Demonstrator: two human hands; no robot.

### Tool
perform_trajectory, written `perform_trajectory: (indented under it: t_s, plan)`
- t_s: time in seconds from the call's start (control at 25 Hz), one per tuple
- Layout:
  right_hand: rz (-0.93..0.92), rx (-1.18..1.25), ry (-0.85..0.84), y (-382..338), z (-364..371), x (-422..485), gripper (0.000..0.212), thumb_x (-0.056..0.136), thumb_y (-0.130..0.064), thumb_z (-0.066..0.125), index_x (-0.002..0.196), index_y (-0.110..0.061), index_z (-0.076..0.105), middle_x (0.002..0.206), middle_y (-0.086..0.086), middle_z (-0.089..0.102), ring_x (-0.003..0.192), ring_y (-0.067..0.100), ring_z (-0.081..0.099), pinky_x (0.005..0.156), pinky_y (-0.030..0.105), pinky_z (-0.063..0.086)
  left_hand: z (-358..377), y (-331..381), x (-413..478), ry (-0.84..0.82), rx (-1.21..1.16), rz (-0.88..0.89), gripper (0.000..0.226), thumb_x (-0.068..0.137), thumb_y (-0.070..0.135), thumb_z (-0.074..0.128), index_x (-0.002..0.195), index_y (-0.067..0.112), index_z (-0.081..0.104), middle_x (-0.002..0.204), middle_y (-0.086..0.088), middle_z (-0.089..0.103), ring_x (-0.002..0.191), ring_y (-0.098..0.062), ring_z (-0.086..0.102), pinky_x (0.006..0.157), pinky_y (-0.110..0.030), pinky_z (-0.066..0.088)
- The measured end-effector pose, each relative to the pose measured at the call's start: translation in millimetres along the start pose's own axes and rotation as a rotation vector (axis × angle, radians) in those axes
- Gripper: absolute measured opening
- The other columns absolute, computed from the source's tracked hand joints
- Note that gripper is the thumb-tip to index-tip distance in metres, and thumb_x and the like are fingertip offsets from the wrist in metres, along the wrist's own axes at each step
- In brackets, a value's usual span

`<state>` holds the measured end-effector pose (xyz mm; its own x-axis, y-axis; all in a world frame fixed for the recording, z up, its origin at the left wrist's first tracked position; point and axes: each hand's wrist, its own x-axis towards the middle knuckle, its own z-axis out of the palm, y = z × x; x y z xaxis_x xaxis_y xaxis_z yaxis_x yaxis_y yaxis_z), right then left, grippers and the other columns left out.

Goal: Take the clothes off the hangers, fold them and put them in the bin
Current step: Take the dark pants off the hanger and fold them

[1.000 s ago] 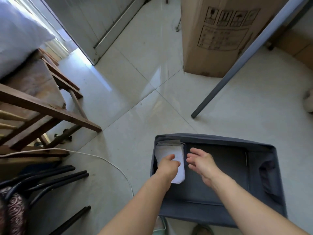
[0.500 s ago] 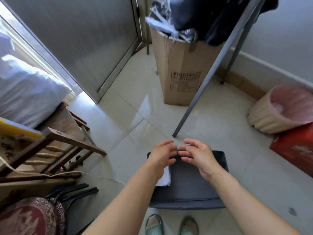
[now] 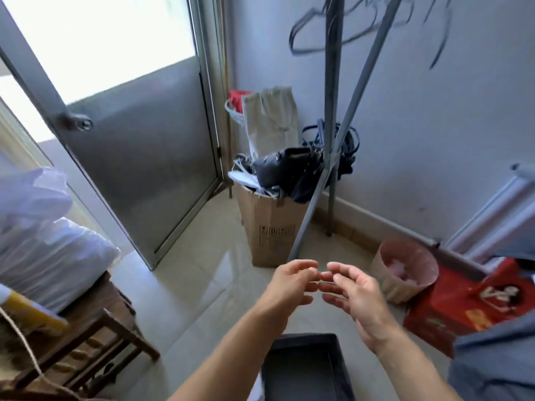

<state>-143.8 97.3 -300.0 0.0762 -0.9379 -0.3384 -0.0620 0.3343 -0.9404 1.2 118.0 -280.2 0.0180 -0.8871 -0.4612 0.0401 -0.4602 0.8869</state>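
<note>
Nothing is held in either hand: the left hand (image 3: 289,285) and the right hand (image 3: 359,299) are both empty, fingers loosely curled and a little apart, the tips of one hand nearly meeting the tips of the other. The two bare forearms reach up from the bottom of the view and cross over the bin's near corners, so the hands hang above the floor just beyond the bin.

The bin (image 3: 301,369) is one dark grey, straight-walled fabric box, open at the top, standing on the pale tiled floor. Only its far part shows; what I can see of its inside is dark and bare.

High above and beyond the bin, thin dark wire hangers (image 3: 327,44) hang on the grey clothes rack (image 3: 331,111). They are smeared by blur: I make out at least two outlines but cannot count them exactly. Two of the rack's poles show, one upright and one slanting.

Straight beyond the bin stands one tall cardboard box (image 3: 272,227) stuffed with dark bags, with one pale paper bag (image 3: 272,120) behind it. To the bin's right, beyond it, sit one pink wastebasket (image 3: 405,273) and one red box (image 3: 463,302). To the bin's left stands one wooden chair (image 3: 86,337) with white bedding (image 3: 43,250) piled past it.
</note>
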Motion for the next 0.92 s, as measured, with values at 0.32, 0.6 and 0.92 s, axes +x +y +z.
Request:
perform_trajectory:
  t_s: [0.32,0.6,0.92]
  plan:
    - [-0.297,-0.052,0.183,-113.7,-46.5,-71.9,0.024,0.095,0.001,0.051,0.098,-0.015,0.068,0.091,0.008,0.076,0.085,0.022,0.072,0.067,0.031,0.055,48.2,99.0,-55.9,-0.186,0.014,0.337,0.020,0.098,0.017,0.053,0.112,0.020,0.067,0.107,-0.006,0.074,0.098,-0.020,0.070,0.080,-0.031,0.051]
    - [-0.538,-0.212,0.429,-178.8,-101.9,-140.6,0.016,0.095,-0.017,0.058,0.098,-0.029,0.068,0.094,-0.011,0.074,0.086,0.006,0.069,0.078,0.032,0.056,116.6,171.1,-95.9,-0.393,0.052,0.531,0.019,0.098,0.014,0.053,0.107,0.017,0.069,0.101,-0.002,0.075,0.090,-0.014,0.070,0.077,-0.032,0.053]
    - [-0.750,-0.911,1.246,-264.9,-201.1,-204.8,0.025,0.094,-0.011,0.050,0.117,-0.010,0.062,0.113,0.010,0.063,0.108,0.029,0.056,0.085,0.040,0.049,160.8,205.7,-131.1,-0.532,0.105,0.592,0.019,0.098,0.017,0.055,0.111,0.019,0.069,0.109,-0.001,0.073,0.098,-0.019,0.070,0.087,-0.040,0.057]
